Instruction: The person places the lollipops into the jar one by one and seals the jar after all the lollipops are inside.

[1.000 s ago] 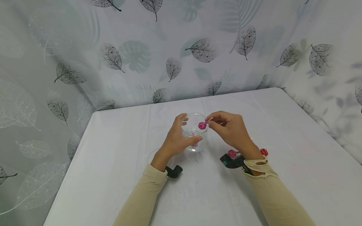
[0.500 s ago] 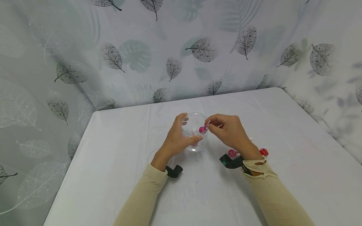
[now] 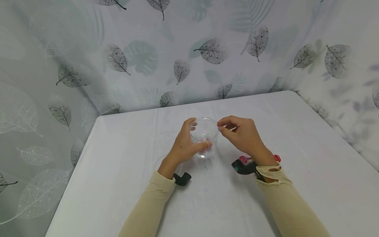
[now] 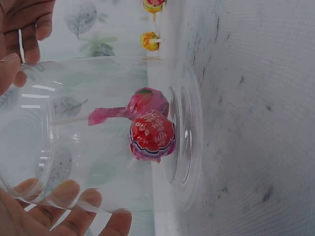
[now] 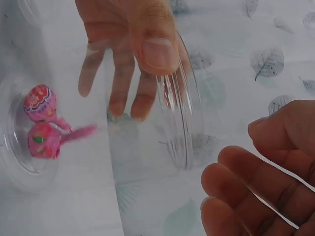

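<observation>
A clear jar (image 3: pixel 203 155) stands upright on the white table, with my left hand (image 3: pixel 185 144) gripping it near its mouth. Two pink-and-red wrapped lollipops lie at the bottom, one lollipop (image 4: pixel 152 135) overlapping the other lollipop (image 4: pixel 147 102) in the left wrist view. Just right of the rim is my right hand (image 3: pixel 241 135). Its fingers bend loosely, and the right wrist view shows nothing between thumb and fingertips.
A round clear lid (image 3: pixel 158 163) lies partly behind my left wrist. Red-wrapped lollipops (image 3: pixel 245 160) lie partly hidden by my right wrist. Yellow-wrapped lollipops (image 4: pixel 150 41) appear beyond the jar in the left wrist view. A leaf-patterned curtain (image 3: pixel 142 59) borders the table.
My right hand lowered a pink lollipop into the jar's mouth and let go; it now lies at the bottom. That hand has drawn back slightly up and right. My left hand stayed on the jar.
</observation>
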Tool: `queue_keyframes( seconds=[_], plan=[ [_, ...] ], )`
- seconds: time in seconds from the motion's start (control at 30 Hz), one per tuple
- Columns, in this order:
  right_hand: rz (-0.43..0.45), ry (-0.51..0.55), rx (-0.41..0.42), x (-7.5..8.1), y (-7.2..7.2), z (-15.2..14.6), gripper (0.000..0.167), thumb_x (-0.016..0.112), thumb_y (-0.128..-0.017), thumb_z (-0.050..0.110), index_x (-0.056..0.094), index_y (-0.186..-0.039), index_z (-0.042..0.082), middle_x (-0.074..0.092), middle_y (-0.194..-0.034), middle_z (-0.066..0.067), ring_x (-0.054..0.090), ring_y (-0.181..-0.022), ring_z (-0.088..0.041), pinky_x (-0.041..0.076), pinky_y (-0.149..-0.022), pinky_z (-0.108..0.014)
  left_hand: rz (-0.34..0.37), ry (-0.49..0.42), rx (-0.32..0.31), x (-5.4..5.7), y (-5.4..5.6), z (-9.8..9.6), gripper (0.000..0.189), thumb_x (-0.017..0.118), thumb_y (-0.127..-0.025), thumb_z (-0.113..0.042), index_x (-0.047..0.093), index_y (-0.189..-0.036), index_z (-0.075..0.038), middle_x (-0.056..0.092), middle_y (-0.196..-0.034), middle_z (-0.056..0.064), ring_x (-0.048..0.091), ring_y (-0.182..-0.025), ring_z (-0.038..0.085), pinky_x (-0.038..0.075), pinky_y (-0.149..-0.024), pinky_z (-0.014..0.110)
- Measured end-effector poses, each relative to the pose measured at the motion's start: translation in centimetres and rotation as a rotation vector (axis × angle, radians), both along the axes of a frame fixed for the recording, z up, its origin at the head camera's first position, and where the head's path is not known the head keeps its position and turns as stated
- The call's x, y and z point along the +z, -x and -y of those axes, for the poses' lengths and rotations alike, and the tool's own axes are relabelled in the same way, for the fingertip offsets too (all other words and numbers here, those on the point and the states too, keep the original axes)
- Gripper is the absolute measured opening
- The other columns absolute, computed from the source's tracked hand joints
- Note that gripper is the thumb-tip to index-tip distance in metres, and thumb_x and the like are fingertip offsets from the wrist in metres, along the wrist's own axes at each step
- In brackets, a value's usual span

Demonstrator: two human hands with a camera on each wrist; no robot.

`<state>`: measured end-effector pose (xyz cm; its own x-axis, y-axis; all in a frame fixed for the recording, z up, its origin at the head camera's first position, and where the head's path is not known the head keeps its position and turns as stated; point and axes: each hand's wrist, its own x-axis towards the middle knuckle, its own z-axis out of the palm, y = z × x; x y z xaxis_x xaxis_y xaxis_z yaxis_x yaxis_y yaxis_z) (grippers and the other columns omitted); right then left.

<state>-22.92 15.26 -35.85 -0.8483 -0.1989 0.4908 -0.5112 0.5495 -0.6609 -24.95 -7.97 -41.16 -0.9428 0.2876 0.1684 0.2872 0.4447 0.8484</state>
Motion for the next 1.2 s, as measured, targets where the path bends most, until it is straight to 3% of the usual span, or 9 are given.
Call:
queue_keyframes(
  seconds=[0.2, 0.33, 0.57, 0.67, 0.87, 1.07, 1.2],
  plan=[
    [0.012, 0.021, -0.07, 0.4, 0.4, -1.8, 0.022, 0.073, -0.094, 0.003, 0.075, -0.116, 0.003, 0.077, -0.11, -0.01, 0.075, -0.092, -0.024, 0.051, -0.073, -0.011, 0.011, -0.002, 0.01, 0.1, -0.1, -0.1, 0.104, 0.089, -0.079, -0.048, 0.028, -0.159, -0.021, 0.049, -0.152, 0.007, 0.045, -0.14, 0.021, 0.042, -0.113, 0.052],
    [0.058, 0.022, -0.129, 0.7, 0.6, -3.1, 0.027, 0.072, -0.096, 0.007, 0.073, -0.123, 0.005, 0.074, -0.117, -0.012, 0.072, -0.099, -0.025, 0.049, -0.076, -0.012, 0.012, -0.008, 0.009, 0.1, 0.0, 0.0, 0.103, 0.09, -0.079, -0.046, 0.028, -0.159, -0.021, 0.048, -0.153, 0.008, 0.045, -0.14, 0.022, 0.041, -0.113, 0.052],
    [0.121, -0.028, -0.201, 1.0, 0.9, -5.6, 0.032, 0.071, -0.097, 0.009, 0.069, -0.128, 0.002, 0.068, -0.128, -0.019, 0.067, -0.111, -0.036, 0.056, -0.09, -0.049, 0.019, -0.01, 0.009, 0.0, 0.1, 0.0, 0.104, 0.089, -0.079, -0.047, 0.027, -0.159, -0.024, 0.048, -0.154, 0.008, 0.045, -0.14, 0.022, 0.042, -0.113, 0.052],
    [0.173, -0.077, -0.237, 1.0, 1.0, -6.9, 0.032, 0.068, -0.098, 0.01, 0.069, -0.129, 0.001, 0.066, -0.13, -0.022, 0.065, -0.115, -0.041, 0.053, -0.091, -0.057, 0.019, -0.012, 0.002, 0.0, 0.1, 0.0, 0.104, 0.089, -0.079, -0.048, 0.027, -0.159, -0.023, 0.047, -0.154, 0.011, 0.045, -0.141, 0.024, 0.041, -0.113, 0.053],
    [0.356, -0.205, -0.265, 0.3, 1.7, -9.3, 0.036, 0.064, -0.101, 0.016, 0.065, -0.134, 0.003, 0.063, -0.132, -0.024, 0.061, -0.121, -0.043, 0.052, -0.091, -0.059, 0.027, -0.014, 0.006, 0.0, 0.1, 0.0, 0.106, 0.09, -0.079, -0.048, 0.026, -0.16, -0.023, 0.047, -0.155, 0.01, 0.044, -0.142, 0.025, 0.041, -0.113, 0.055],
    [0.611, -0.336, -0.173, -0.7, 2.2, -11.3, 0.039, 0.063, -0.101, 0.021, 0.062, -0.135, 0.001, 0.062, -0.133, -0.029, 0.06, -0.119, -0.045, 0.052, -0.092, -0.058, 0.029, -0.008, 0.01, 0.0, 0.1, 0.0, 0.107, 0.091, -0.078, -0.047, 0.026, -0.16, -0.023, 0.047, -0.155, 0.009, 0.045, -0.142, 0.026, 0.04, -0.114, 0.055],
    [0.688, -0.412, -0.126, -1.5, 2.3, -12.4, 0.039, 0.064, -0.098, 0.02, 0.064, -0.129, -0.002, 0.065, -0.126, -0.029, 0.063, -0.111, -0.043, 0.052, -0.091, -0.056, 0.024, -0.005, 0.006, 0.0, 0.1, -0.2, 0.107, 0.091, -0.078, -0.046, 0.026, -0.16, -0.023, 0.047, -0.154, 0.009, 0.045, -0.142, 0.026, 0.039, -0.115, 0.056]
  ],
)
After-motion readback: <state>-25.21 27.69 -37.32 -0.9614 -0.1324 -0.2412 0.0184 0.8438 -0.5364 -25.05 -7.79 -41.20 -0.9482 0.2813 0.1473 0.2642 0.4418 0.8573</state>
